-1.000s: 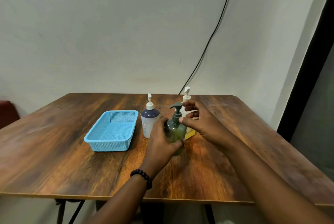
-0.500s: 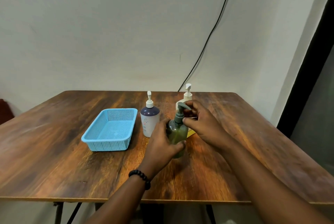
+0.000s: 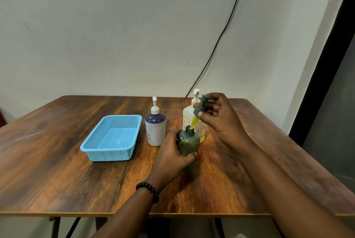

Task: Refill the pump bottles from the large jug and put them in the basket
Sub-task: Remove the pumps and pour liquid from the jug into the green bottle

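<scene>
- Left hand (image 3: 172, 158) wraps the round belly of the green bottle (image 3: 188, 144), fingers curled round its smooth, translucent plastic; a black bead bracelet (image 3: 148, 191) sits on the wrist.
- The green bottle stands upright on the bench (image 3: 57, 170), its threaded neck uncovered.
- Right hand (image 3: 221, 120) pinches the grey-green pump head (image 3: 201, 106) between thumb and fingers, lifted above the neck; the yellowish dip tube (image 3: 194, 122) slants down with its tip at the bottle's mouth.
- Just behind stands a squarish white jug (image 3: 189, 117) with a white pump and yellow liquid low down, partly hidden.
- Left of the green bottle: a rounded bottle (image 3: 155, 128), dark shoulder, pale body, white pump.
- Further left, apart from the bottles, lies a light-blue plastic basket (image 3: 99, 147), rectangular, with perforated mesh walls and floor.
- The bench is glossy brown wood grain with rounded corners.
</scene>
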